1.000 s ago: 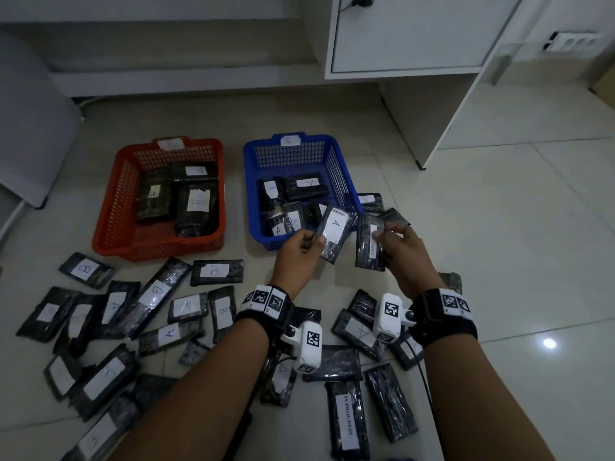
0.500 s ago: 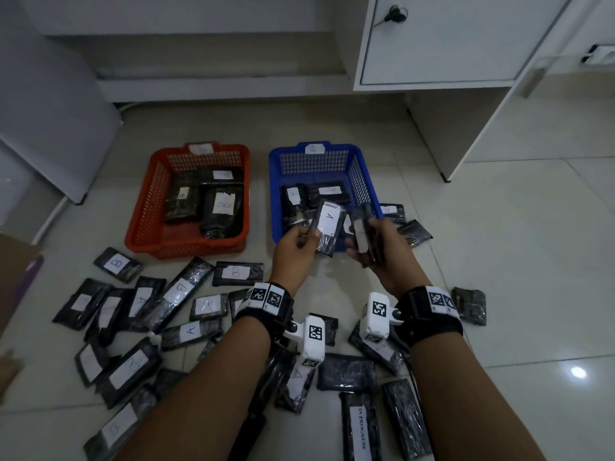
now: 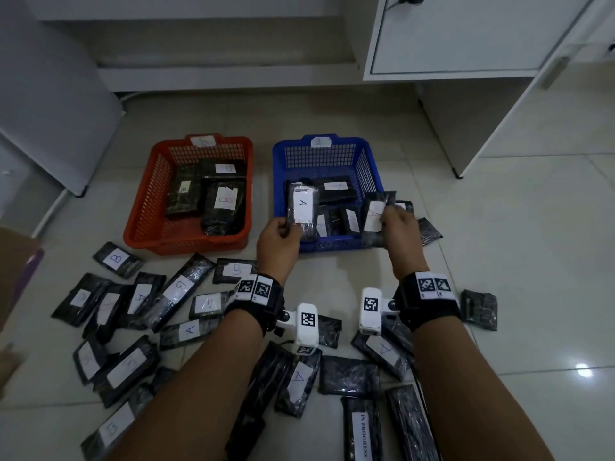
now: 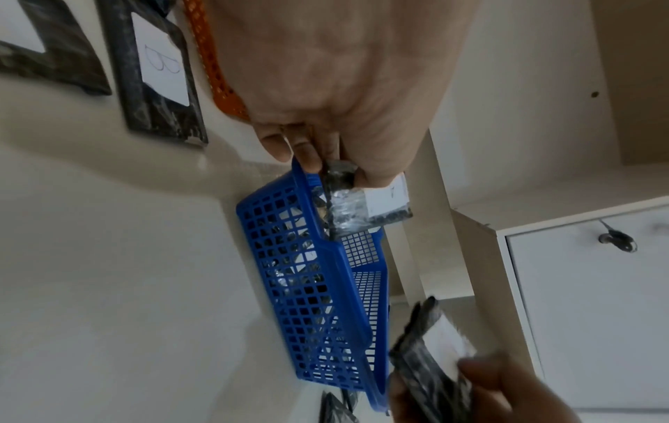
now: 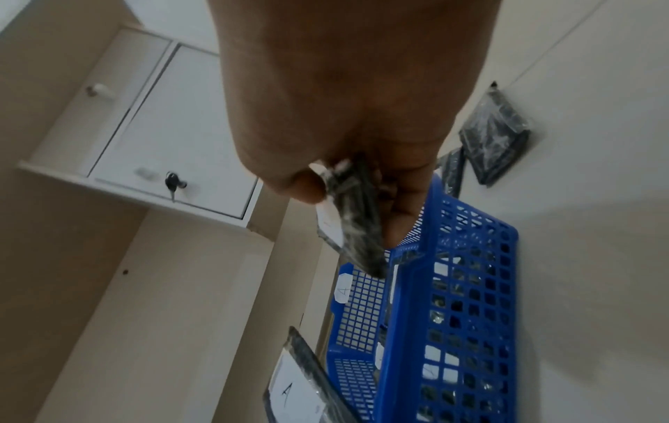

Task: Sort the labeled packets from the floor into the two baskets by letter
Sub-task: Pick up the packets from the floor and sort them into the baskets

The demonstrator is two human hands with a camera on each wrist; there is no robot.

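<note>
My left hand (image 3: pixel 278 239) pinches a black packet labelled A (image 3: pixel 302 207) over the near left part of the blue basket (image 3: pixel 371 168). Over the basket's near right corner, my right hand (image 3: pixel 397 227) grips another black packet with a white label (image 3: pixel 374 214). In the left wrist view the left-hand packet (image 4: pixel 358 206) hangs just above the blue basket (image 4: pixel 289 257). The right wrist view shows the right-hand packet (image 5: pixel 356 229) beside the blue basket's rim (image 5: pixel 470 257). The orange basket (image 3: pixel 146 211) at left holds packets marked B. Several labelled packets lie on the floor (image 3: pixel 176 291).
A white cabinet (image 3: pixel 466 44) stands behind and to the right of the baskets. A white panel (image 3: pixel 50 111) leans at far left, and a cardboard edge (image 3: pixel 16 271) shows at the left border. Two loose packets (image 3: pixel 429 231) lie right of the blue basket.
Both hands have moved forward with their packets, from in front of the blue basket to over its near edge, and have spread apart. The head view has shifted left.
</note>
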